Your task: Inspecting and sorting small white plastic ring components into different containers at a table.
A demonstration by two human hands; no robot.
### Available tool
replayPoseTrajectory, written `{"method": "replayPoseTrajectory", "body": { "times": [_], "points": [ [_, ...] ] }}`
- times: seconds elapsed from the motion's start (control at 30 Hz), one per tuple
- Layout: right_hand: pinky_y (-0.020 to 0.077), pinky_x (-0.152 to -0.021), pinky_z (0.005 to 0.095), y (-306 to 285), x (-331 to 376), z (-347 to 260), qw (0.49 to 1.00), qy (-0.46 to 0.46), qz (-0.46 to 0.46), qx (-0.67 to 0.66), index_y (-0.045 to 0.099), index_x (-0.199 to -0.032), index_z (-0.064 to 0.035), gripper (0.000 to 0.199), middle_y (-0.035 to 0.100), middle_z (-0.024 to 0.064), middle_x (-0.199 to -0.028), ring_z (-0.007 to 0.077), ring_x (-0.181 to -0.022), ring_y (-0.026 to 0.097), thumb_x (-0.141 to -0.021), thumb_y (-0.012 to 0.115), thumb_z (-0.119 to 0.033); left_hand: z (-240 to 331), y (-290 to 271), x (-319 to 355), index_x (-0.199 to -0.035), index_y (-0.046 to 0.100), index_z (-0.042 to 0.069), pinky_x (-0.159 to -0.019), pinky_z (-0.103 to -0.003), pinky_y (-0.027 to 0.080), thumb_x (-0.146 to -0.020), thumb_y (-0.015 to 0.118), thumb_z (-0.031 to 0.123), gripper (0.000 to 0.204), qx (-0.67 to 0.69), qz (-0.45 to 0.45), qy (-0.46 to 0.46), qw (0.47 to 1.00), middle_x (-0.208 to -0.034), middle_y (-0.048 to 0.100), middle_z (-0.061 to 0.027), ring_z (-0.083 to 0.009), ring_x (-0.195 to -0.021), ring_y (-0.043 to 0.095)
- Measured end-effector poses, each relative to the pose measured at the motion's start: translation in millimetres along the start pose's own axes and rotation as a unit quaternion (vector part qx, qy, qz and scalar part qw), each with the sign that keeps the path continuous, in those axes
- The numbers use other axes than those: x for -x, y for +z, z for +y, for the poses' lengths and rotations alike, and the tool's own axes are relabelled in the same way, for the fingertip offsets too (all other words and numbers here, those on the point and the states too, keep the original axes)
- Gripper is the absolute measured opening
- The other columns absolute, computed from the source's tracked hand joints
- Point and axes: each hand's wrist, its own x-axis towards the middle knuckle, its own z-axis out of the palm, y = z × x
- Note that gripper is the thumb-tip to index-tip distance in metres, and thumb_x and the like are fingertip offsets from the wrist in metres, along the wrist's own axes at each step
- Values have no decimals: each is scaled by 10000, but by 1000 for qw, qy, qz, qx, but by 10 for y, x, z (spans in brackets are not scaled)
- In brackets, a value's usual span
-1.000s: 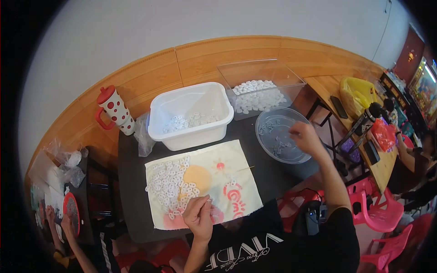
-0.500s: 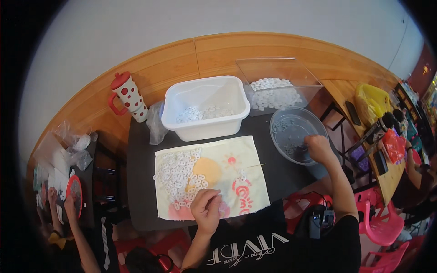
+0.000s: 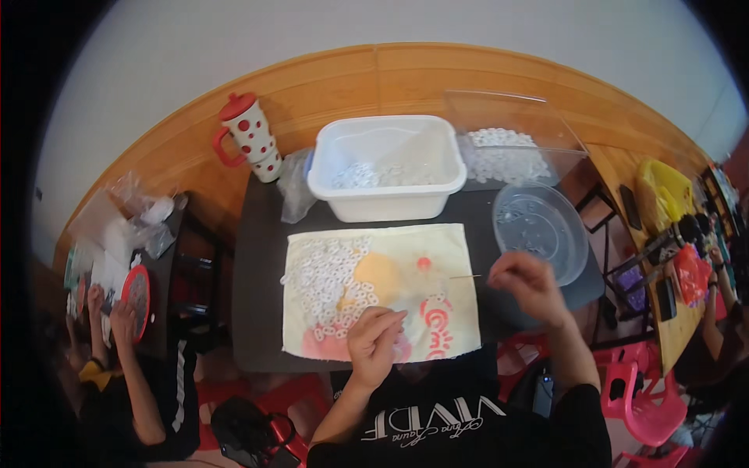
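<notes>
My left hand (image 3: 374, 345) is over the lower middle of a cream cloth (image 3: 460, 327), thumb and fingers pinched together; whatever is between them is too small to name. My right hand (image 3: 532, 287) hovers near the close rim of a round clear plastic bowl (image 3: 576, 261), fingertips also pinched on something I cannot make out. Small dark pieces lie scattered in that bowl. Many small white pieces with holes (image 3: 324, 277) cover the cloth's left half. A thin stick (image 3: 466, 276) crosses the cloth's right edge, between my hands.
Behind the cloth stands a white tub (image 3: 386, 207) with small pieces inside. A clear box (image 3: 507, 160) of white pieces is to its right. A dotted tumbler (image 3: 253, 140) and a plastic bag (image 3: 296, 187) sit left. Another person's hand (image 3: 123, 318) works over a red tray (image 3: 139, 292).
My right hand has come out of the round bowl, back toward the cloth. My left hand stays pinched over the cloth. The whole view has shifted slightly.
</notes>
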Motion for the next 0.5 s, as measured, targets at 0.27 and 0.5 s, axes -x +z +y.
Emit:
{"method": "replayPoseTrajectory", "body": {
  "times": [0.27, 0.5],
  "points": [
    [488, -731, 304, 975, -170, 117, 976, -108, -167, 93, 595, -965, -6, 66, 619, 108, -856, 215, -801, 625, -911, 583, 29, -112, -45, 72, -1058, 672, -47, -661, -209, 463, -875, 643, -72, 187, 124, -18, -68, 990, -942, 627, -89, -109, -751, 586],
    [486, -722, 311, 1043, -198, 104, 974, -118, -165, 99, 589, -956, -5, 61, 616, 115, -849, 233, -782, 618, -907, 580, 31, -60, -79, -6, -1122, 650, -48, -680, -226, 459, -885, 634, -54, 237, 22, -37, 58, 997, -904, 631, -86, -121, -774, 589]
  ]
}}
